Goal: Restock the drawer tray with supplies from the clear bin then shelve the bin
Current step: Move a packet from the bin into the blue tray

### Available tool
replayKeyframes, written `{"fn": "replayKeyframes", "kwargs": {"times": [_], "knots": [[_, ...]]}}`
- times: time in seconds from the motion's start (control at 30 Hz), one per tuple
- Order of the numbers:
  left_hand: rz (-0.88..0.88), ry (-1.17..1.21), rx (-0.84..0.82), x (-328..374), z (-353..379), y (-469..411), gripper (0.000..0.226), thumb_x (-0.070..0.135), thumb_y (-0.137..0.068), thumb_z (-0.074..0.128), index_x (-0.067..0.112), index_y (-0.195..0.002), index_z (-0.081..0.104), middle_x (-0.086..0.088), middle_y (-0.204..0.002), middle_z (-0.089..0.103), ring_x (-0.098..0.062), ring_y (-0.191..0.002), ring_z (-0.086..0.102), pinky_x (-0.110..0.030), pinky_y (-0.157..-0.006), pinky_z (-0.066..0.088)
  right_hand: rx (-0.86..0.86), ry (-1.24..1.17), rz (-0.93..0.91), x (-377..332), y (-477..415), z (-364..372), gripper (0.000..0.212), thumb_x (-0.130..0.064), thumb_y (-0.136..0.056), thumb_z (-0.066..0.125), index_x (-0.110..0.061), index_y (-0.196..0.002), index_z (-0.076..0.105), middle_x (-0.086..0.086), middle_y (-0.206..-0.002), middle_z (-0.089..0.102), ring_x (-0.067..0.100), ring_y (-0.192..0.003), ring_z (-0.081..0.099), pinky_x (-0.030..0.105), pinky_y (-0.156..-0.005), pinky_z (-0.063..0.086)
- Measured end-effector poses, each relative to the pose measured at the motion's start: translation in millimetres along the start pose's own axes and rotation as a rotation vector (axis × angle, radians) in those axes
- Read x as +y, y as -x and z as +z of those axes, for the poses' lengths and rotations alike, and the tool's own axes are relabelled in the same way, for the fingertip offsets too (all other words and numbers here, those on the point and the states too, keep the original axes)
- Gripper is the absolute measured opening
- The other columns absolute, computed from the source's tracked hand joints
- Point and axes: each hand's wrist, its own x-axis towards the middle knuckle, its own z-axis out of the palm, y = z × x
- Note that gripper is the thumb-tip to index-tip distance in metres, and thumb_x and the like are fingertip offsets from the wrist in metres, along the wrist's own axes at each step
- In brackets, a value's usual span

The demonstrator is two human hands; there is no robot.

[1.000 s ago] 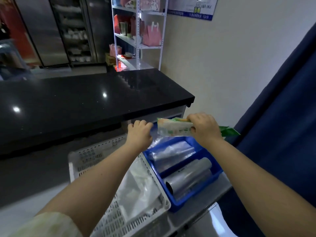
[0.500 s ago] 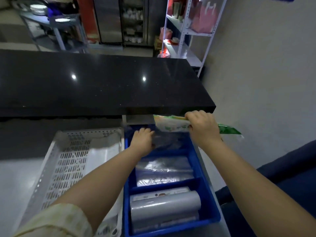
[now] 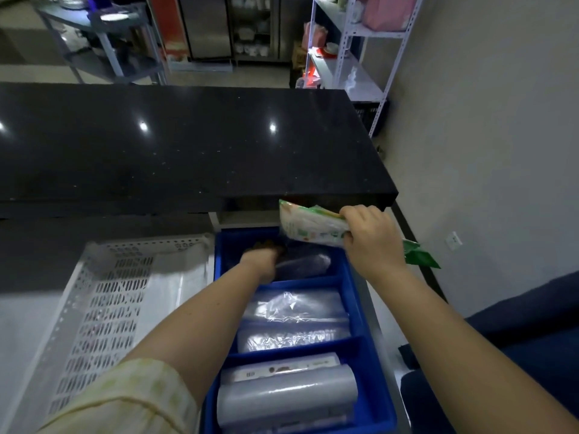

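A blue divided drawer tray sits below the black counter, with clear plastic bags and rolls in its three compartments. My right hand is shut on a green-and-white packet, held above the tray's far compartment. My left hand reaches down into that shadowed far compartment and rests on a clear plastic bag; its fingers are too dark to read. A white perforated bin lies left of the tray with flat plastic sheets inside.
The black counter top overhangs the tray's far end. A white metal shelf rack with pink bags stands at the back right by the wall. Dark blue fabric lies on the right.
My view has tilted further down over the tray. My left hand has gone deeper into the far compartment, and my right hand has brought the packet slightly lower over it.
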Motion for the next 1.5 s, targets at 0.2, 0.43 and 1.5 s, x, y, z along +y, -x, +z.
{"fn": "replayKeyframes", "kwargs": {"times": [0.2,0.43,1.5], "knots": [[0.114,-0.076,0.087,3,0,8,0.032,0.012,-0.085,0.057,0.025,-0.114,0.058,-0.004,-0.112,0.063,-0.029,-0.097,0.060,-0.031,-0.068,0.041,0.010,0.004,0.027,2,2,-2,0.023,-0.002,-0.074,0.069,-0.004,-0.095,0.061,0.013,-0.083,0.064,0.031,-0.070,0.055,0.042,-0.059,0.045],[0.221,-0.248,0.368,4,-32,61,0.038,0.013,-0.078,0.061,0.023,-0.115,0.058,-0.004,-0.102,0.057,-0.028,-0.094,0.054,-0.034,-0.060,0.031,0.076,0.031,0.000,-8,-2,-14,0.020,0.003,-0.072,0.064,-0.004,-0.091,0.062,0.014,-0.078,0.062,0.034,-0.068,0.053,0.039,-0.058,0.039],[-0.072,-0.088,0.830,-78,-91,213,0.026,0.010,-0.077,0.063,0.016,-0.101,0.068,-0.003,-0.090,0.061,-0.025,-0.085,0.057,-0.031,-0.058,0.042,-0.471,0.006,-0.165,-61,7,76,0.059,-0.002,-0.080,0.057,-0.025,-0.132,0.043,0.003,-0.124,0.051,0.028,-0.108,0.045,0.038,-0.085,0.039]]}}
